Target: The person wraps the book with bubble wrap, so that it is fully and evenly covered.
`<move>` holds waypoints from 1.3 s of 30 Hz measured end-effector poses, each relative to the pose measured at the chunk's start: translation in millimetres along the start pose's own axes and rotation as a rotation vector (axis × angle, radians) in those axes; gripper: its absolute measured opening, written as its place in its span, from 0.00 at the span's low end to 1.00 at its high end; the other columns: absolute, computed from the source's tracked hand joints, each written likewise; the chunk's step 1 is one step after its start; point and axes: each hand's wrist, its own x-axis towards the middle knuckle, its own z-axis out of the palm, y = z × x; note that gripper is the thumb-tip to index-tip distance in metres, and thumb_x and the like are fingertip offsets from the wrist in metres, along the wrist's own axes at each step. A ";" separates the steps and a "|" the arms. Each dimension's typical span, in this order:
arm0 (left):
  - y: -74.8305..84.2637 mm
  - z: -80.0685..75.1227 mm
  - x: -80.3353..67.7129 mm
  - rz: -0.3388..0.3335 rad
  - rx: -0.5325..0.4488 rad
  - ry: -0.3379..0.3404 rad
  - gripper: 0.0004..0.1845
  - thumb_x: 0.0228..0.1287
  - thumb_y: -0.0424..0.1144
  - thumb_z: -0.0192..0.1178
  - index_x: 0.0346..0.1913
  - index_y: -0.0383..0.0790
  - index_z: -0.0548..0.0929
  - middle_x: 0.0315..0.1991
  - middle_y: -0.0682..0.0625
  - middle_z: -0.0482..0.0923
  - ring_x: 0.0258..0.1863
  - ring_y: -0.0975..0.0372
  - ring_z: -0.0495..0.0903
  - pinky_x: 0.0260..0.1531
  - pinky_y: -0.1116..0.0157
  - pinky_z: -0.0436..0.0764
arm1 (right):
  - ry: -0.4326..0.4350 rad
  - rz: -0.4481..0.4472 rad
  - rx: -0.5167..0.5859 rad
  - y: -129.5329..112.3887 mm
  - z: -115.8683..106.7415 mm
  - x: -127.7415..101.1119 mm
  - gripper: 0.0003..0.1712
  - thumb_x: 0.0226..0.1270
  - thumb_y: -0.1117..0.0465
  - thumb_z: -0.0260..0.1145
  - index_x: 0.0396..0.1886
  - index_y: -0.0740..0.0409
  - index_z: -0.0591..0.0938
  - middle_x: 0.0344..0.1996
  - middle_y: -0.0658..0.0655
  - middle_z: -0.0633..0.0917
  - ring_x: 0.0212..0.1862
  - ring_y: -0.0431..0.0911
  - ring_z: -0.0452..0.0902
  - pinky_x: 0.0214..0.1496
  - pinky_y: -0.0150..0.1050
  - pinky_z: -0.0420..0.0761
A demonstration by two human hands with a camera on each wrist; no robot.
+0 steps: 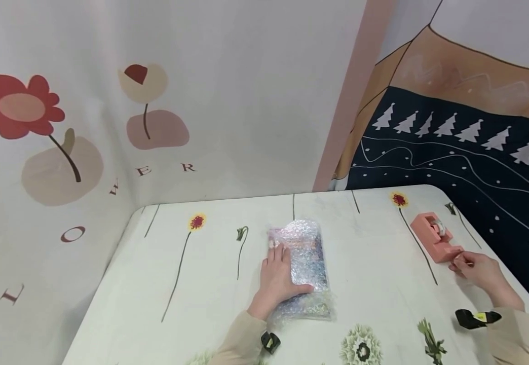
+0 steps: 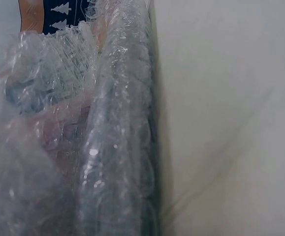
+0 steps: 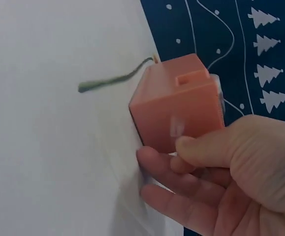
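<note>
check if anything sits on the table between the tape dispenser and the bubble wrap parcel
Nothing visible does. Only bare tablecloth lies between the pink tape dispenser, where the right hand pinches at its front end, and the bubble wrap parcel under the left hand.

Soft, even, bright light is falling from above across the head view, leaving only faint shadows under the left hand (image 1: pixel 277 279) and the pink block-shaped tape dispenser (image 1: pixel 435 236), while the white flower-printed surface (image 1: pixel 374 284) is bowing at the edges from wide-angle distortion. In the left wrist view the clear bubble-wrapped flat parcel (image 2: pixel 83 147) is sitting too close to the lens, blurring and throwing small white glints. In the right wrist view the dispenser (image 3: pixel 179 105) is looking slightly soft, the fingers (image 3: pixel 176 196) are casting a pale shadow, and the surface is washing out near-white.
</note>
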 end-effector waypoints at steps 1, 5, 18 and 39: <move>-0.2 0.3 0.0 0.001 0.002 0.001 0.62 0.33 0.71 0.68 0.65 0.27 0.64 0.67 0.33 0.58 0.66 0.41 0.56 0.55 0.50 0.69 | -0.011 -0.005 0.018 1.9 0.4 -1.4 0.12 0.67 0.67 0.55 0.21 0.62 0.73 0.25 0.62 0.81 0.25 0.41 0.69 0.23 0.34 0.71; -1.2 0.9 -0.5 -0.005 0.006 0.004 0.62 0.32 0.71 0.68 0.65 0.27 0.64 0.67 0.33 0.58 0.67 0.42 0.56 0.54 0.51 0.69 | -0.054 -0.011 0.086 9.0 3.7 -7.9 0.15 0.71 0.60 0.54 0.29 0.66 0.78 0.34 0.67 0.83 0.27 0.28 0.68 0.24 0.30 0.72; -1.8 0.6 -0.9 -0.013 0.012 0.002 0.62 0.32 0.71 0.68 0.66 0.28 0.64 0.67 0.34 0.58 0.66 0.43 0.57 0.54 0.51 0.68 | 0.129 -0.121 0.448 -16.8 21.7 -24.1 0.15 0.70 0.61 0.57 0.36 0.71 0.81 0.26 0.32 0.82 0.29 0.25 0.77 0.29 0.21 0.77; -0.3 0.4 -1.4 -0.010 0.027 0.003 0.62 0.33 0.72 0.68 0.65 0.29 0.64 0.67 0.35 0.59 0.66 0.43 0.57 0.53 0.52 0.69 | 0.106 -0.442 0.566 -95.6 35.9 13.0 0.07 0.65 0.74 0.57 0.36 0.78 0.78 0.29 0.46 0.85 0.30 0.33 0.82 0.32 0.24 0.79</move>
